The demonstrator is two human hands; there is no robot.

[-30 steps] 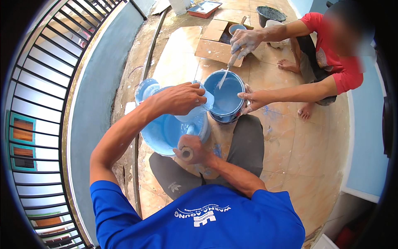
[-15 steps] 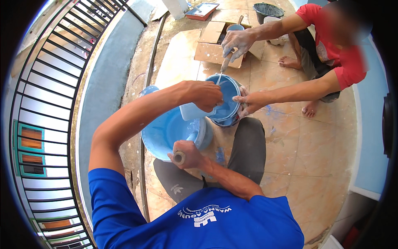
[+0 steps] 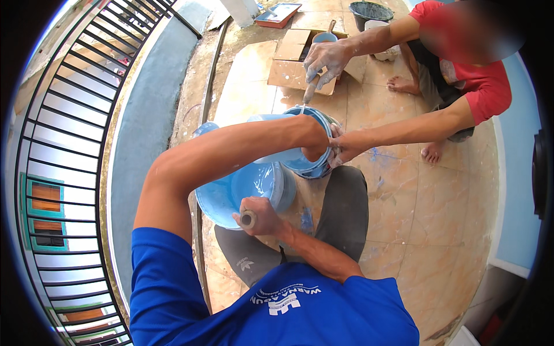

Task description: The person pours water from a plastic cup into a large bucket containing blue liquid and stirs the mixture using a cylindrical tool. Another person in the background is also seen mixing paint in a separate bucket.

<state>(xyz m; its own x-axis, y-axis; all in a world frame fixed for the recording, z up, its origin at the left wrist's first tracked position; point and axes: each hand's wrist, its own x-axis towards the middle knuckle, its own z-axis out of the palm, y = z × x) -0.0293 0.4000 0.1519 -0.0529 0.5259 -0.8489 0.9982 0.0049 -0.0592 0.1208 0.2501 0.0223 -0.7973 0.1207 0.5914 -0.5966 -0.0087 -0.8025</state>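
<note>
- Two buckets of light blue paint sit close together on the tan tile floor (image 3: 438, 230). The big bucket (image 3: 242, 187) is tipped toward the small bucket (image 3: 311, 164), so its open mouth faces that way.
- The person's left hand (image 3: 314, 141) reaches across to the far side of the big bucket, right where the two buckets meet. The arm hides the fingers, so I cannot tell how tight the grip is. It looks like this hand holds the big bucket up on a tilt.
- The right hand (image 3: 259, 216) is closed in a fist around a short round handle (image 3: 249, 218) at the near rim of the big bucket. Holding there likely keeps the heavy bucket from rolling.
- A helper in a red shirt (image 3: 485, 86) sits on the floor across from the person. One of the helper's hands (image 3: 346, 147) grips the rim of the small bucket, maybe so it cannot slide away.
- The helper's other hand (image 3: 326, 57) holds a stir stick (image 3: 306, 98) that points down into the small bucket.
- Behind the helper's hand lies flat cardboard (image 3: 294, 69) with a small cup on it. A black tub (image 3: 372, 10) stands farther back.
- A black metal railing (image 3: 63, 144) runs along the left side, next to a grey ledge.
</note>
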